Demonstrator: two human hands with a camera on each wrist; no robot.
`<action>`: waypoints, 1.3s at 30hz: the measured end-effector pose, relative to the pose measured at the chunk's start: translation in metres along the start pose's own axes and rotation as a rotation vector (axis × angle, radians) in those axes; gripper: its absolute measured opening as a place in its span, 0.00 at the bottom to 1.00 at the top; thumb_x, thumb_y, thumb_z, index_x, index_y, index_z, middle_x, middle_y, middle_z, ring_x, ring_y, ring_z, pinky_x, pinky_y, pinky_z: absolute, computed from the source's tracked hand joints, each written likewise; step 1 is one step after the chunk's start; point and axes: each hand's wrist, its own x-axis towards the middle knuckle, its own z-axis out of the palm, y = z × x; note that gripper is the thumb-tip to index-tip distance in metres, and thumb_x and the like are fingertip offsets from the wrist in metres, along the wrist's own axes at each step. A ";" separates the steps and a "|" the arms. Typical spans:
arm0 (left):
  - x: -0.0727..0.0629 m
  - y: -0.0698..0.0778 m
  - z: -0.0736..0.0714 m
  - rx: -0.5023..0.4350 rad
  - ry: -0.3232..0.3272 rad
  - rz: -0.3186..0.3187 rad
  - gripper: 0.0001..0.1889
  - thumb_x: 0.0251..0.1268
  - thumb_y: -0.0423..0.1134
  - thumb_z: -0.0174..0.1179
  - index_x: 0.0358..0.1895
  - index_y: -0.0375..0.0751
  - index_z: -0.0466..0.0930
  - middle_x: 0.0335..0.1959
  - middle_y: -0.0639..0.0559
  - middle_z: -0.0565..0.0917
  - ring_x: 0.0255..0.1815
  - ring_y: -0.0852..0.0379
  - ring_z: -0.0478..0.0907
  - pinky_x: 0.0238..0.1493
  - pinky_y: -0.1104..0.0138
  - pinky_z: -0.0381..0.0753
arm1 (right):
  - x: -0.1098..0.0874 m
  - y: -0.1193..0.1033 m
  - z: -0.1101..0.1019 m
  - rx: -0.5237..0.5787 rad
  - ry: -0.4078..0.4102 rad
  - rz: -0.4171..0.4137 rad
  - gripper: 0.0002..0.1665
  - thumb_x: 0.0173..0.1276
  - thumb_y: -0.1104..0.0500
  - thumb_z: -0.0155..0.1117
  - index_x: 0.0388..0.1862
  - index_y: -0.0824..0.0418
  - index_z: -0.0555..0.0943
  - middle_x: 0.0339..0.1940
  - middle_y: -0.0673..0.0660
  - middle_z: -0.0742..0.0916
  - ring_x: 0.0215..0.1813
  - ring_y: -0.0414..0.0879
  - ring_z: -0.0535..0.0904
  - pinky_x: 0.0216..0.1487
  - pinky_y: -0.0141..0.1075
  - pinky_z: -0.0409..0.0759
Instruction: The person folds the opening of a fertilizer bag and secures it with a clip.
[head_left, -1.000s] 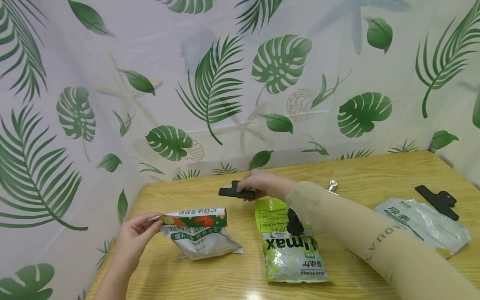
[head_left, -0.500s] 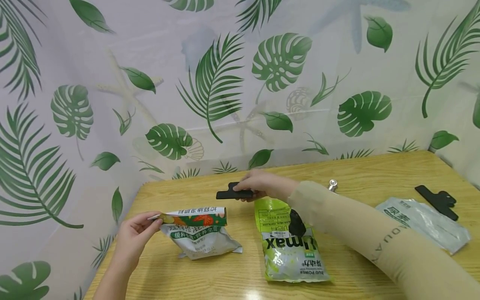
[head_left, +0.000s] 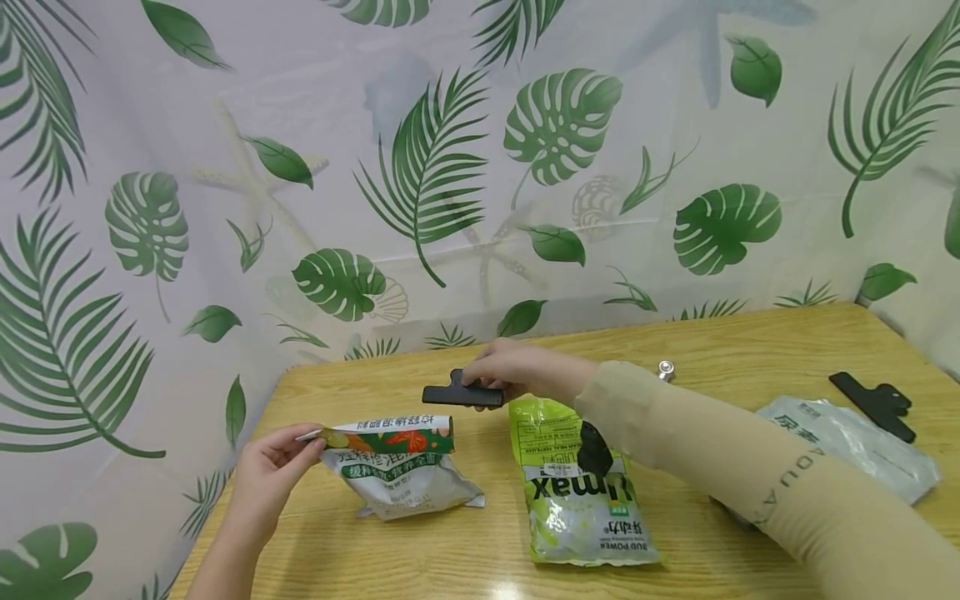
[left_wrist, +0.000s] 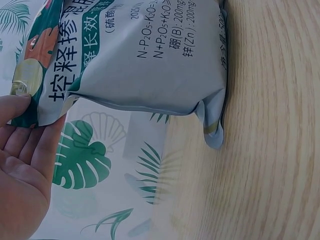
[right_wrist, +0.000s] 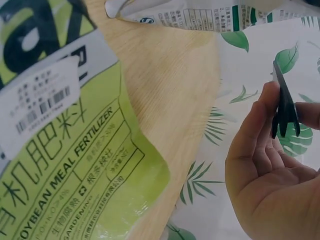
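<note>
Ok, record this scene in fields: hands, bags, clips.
Left hand: pinches the white bag by its folded top
Right hand: holds a black clip, not on the white bag
Green bag: on the table, right of the white bag
Pale bag: far right, partly hidden by the sleeve
Second black clip: at the pale bag's far edge
Silver clip: partly hidden beyond the sleeve

White printed bag [head_left: 411, 483], green-and-orange top folded over — wide black clip [head_left: 454, 394], near the fold, apart

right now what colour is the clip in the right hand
The clip is black, seen best in the head view.
</note>
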 end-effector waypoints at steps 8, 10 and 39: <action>-0.001 0.000 0.001 -0.011 -0.016 0.013 0.22 0.72 0.19 0.62 0.42 0.55 0.92 0.37 0.66 0.90 0.38 0.69 0.87 0.44 0.76 0.88 | -0.006 -0.009 0.001 -0.003 -0.015 -0.008 0.23 0.74 0.58 0.64 0.62 0.70 0.83 0.34 0.57 0.92 0.30 0.41 0.85 0.34 0.30 0.86; -0.001 0.000 0.001 -0.014 -0.019 0.016 0.22 0.72 0.19 0.61 0.42 0.56 0.92 0.38 0.66 0.90 0.38 0.69 0.87 0.44 0.76 0.88 | -0.008 -0.012 0.000 -0.003 -0.016 -0.011 0.22 0.75 0.58 0.64 0.62 0.70 0.83 0.34 0.56 0.91 0.28 0.40 0.84 0.32 0.28 0.85; 0.002 0.009 0.000 0.034 -0.008 -0.037 0.18 0.73 0.21 0.62 0.43 0.52 0.91 0.37 0.67 0.90 0.39 0.70 0.87 0.45 0.76 0.88 | -0.021 -0.033 0.006 -0.001 -0.031 -0.027 0.19 0.76 0.56 0.67 0.59 0.66 0.86 0.31 0.52 0.87 0.25 0.38 0.81 0.26 0.26 0.80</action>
